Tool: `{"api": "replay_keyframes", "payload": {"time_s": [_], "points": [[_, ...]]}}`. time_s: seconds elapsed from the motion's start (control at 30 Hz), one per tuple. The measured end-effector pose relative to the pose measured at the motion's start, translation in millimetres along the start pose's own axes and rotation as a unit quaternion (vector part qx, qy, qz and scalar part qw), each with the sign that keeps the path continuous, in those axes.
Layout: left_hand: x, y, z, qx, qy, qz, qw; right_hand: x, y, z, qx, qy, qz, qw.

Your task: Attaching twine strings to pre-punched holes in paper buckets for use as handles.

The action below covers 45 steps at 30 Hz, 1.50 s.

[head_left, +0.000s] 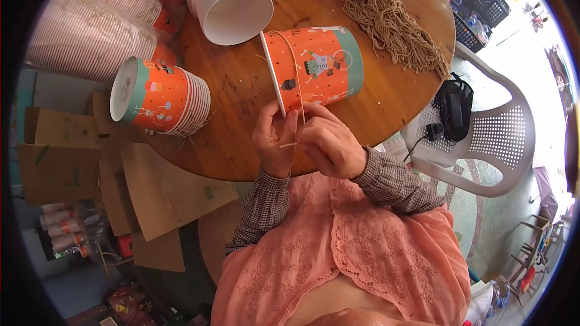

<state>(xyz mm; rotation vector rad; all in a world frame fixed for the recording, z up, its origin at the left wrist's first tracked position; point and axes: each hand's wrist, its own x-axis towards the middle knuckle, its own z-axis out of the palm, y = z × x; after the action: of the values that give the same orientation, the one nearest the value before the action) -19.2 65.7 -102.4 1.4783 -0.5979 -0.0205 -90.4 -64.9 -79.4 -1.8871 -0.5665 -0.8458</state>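
Note:
An orange paper bucket [321,65] with a green base band and cartoon figures lies on its side at the table's front edge. A thin tan cord [295,60] passes over its printed side, close to the white rim, and runs down to my fingers. My left hand [275,143] grips the rim's near part between thumb and fingers. Beside it, my right hand [332,140] is closed in a pinch on the cord, with a short end sticking out toward the left hand. The fingertips of the right hand partly hide the cord.
A stack of matching buckets [175,99] lies at the left, and wrapped white ones [232,12] stand behind. A bundle of tan cords [393,21] is at the back right. Cardboard boxes [163,187] flank the round wooden table [241,115]; a plastic chair [501,139] holds a black bag.

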Motion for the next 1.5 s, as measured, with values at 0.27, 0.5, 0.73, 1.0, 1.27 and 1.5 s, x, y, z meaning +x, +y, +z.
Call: {"api": "replay_keyframes", "payload": {"time_s": [0.27,0.5,0.73,1.0,1.27,1.5], "points": [[-2.1,2.4,-1.8,-0.103,-0.020,-0.025,0.994,6.7,-4.5,-1.7,-0.010,-0.003,-0.002,1.000],[-4.3,2.0,6.0,-0.174,-0.043,-0.080,0.980,7.2,-7.7,-8.0,-0.071,-0.043,-0.023,0.996],[3.4,-2.3,14.0,-0.215,-0.088,-0.144,0.962,3.9,-9.6,-15.0,-0.208,-0.113,-0.017,0.971],[4.5,-9.1,25.0,-0.160,-0.051,-0.117,0.979,2.4,-12.6,-22.3,-0.247,-0.139,0.005,0.959],[2.2,-9.7,27.3,-0.163,-0.052,-0.123,0.978,-1.5,-10.5,-21.4,-0.249,-0.129,0.005,0.960],[-1.6,-15.7,23.6,-0.170,-0.066,-0.103,0.978,2.5,-13.2,-23.0,-0.227,-0.142,0.036,0.963]]}}
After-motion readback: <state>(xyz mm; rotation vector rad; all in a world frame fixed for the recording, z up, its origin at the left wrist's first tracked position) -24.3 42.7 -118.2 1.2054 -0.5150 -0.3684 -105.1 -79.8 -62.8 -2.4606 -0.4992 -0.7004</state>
